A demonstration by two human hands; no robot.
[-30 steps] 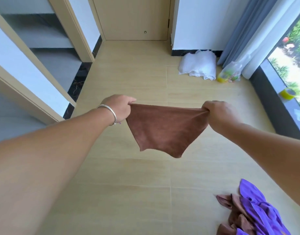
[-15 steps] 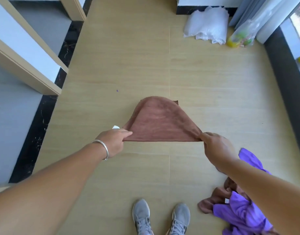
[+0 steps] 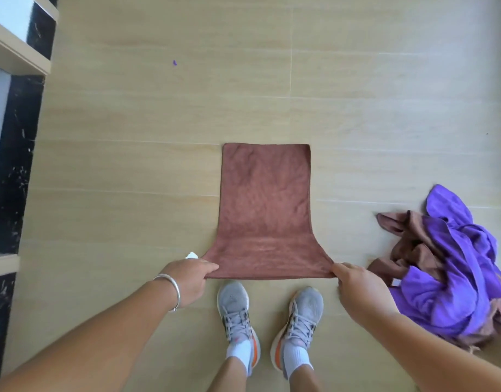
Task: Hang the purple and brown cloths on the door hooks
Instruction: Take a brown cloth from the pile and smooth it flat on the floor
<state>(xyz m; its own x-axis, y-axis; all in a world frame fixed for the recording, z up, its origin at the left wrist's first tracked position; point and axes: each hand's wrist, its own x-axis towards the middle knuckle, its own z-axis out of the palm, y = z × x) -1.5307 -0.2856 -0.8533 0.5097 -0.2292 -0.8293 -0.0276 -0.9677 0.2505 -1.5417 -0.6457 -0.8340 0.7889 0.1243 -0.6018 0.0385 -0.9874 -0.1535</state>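
Brown cloth [image 3: 264, 210] now spread flat on floor [image 3: 130, 165], was airborne. Left hand [image 3: 191, 274] and right hand [image 3: 356, 284] grip pinches near corners. Hanging not started

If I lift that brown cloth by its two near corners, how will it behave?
The flat brown terry cloth is probably floppy: its near edge already flares toward the left hand and right hand. It looks thin, so likely light. Its napped surface should suit a pinch grip.

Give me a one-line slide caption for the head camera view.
Both hands, left and right, pinch a brown cloth spread on the floor.
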